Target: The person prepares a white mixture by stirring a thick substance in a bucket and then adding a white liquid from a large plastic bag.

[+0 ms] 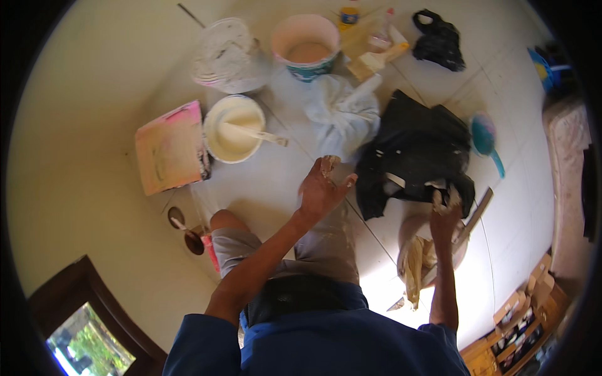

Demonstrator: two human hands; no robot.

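Observation:
My left hand [324, 191] is above my knee, its thumb and fingers apart and smeared with pale paste. A pale blur shows between them; I cannot tell whether it is an object or the floor. My right hand [446, 210], also smeared, grips the near edge of a black plastic bag [417, 141] on the floor. A crumpled, translucent white plastic bag [342, 109] lies against its left side. Farther left, a white bucket [212, 135] of cream paste has a pale-handled tool [257, 133] resting across it.
Behind stand a paste-crusted bucket [229, 56] and a pink-lined teal bucket [305, 69]. A wide brush [376, 61] and a small black bag [439, 41] lie far right. A teal dipper [484, 135] is right; a stained board [169, 150] leans left. Beside my right forearm sits a round container [411, 235].

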